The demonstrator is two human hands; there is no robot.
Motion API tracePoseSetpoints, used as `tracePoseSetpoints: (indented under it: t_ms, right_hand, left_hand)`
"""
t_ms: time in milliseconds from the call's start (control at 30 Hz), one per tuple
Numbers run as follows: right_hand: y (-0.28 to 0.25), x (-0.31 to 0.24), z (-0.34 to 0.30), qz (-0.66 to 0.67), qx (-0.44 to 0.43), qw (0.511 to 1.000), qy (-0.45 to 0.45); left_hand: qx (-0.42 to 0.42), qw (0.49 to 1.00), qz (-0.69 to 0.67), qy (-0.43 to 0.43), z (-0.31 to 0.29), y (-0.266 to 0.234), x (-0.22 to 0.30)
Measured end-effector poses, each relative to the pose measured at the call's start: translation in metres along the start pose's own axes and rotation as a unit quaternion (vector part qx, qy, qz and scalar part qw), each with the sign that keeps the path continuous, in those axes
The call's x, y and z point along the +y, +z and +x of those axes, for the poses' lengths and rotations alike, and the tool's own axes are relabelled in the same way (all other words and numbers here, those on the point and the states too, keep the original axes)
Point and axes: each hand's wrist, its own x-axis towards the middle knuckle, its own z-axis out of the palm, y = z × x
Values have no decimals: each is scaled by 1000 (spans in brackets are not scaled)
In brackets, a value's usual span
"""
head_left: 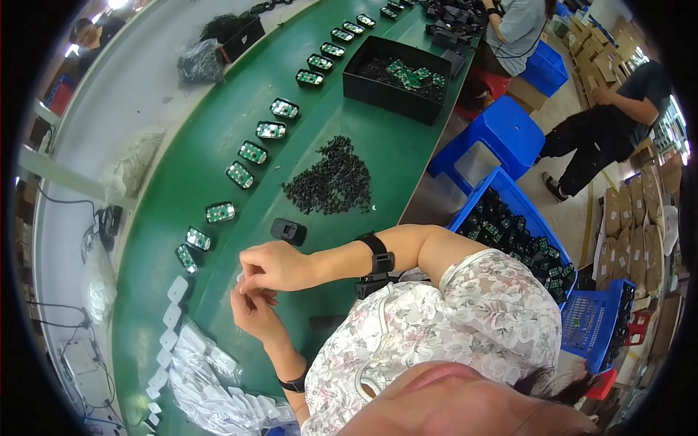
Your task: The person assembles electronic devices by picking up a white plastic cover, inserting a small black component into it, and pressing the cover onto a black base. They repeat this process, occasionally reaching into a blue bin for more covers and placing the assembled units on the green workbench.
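My right hand [273, 267] and my left hand [254, 312] meet over the green table, fingertips pinched together and touching. A small whitish bit shows at the right fingertips, but the fingers hide most of it. Just beyond my right hand lies a black plastic housing [289, 231]. A heap of small black parts [331, 178] is spread farther off. To the left runs a curved row of black housings with green circuit boards inside, the nearest being one housing [186, 258]. White flat covers [172, 315] continue that line toward me.
A clear plastic bag [207, 378] of white covers lies near my left arm. A black box [392, 80] with circuit boards stands far on the green table [254, 80]. At right are a blue crate [509, 225] of housings and a blue stool [502, 134]. Other people sit beyond.
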Motion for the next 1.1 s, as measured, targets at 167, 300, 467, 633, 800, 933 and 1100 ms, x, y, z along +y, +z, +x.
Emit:
tracePoseSetpoints:
  t_ms: [167, 300, 467, 633, 800, 933, 1100]
  right_hand:
    - [13, 3, 2, 29, -42, 998, 21]
    - [5, 10, 5, 20, -32, 998, -56]
    - [4, 2, 9, -5, -116, 993, -5]
    - [8, -9, 12, -11, -180, 982, 60]
    - [15, -8, 14, 25, -181, 981, 60]
    - [22, 1, 14, 96, -187, 977, 45]
    - [24, -4, 16, 50, -186, 980, 51]
  left_hand:
    - [8, 997, 55, -51, -11, -17, 2]
    - [4, 992, 125, 31, -3, -17, -6]
    - [42, 984, 165, 49, -10, -29, 0]
    - [50, 997, 61, 22, -20, -35, -1]
    - [74, 996, 39, 30, -19, -39, 4]
    - [83, 995, -51, -2, -23, -42, -6]
    - [78, 973, -176, -124, -25, -44, 2]
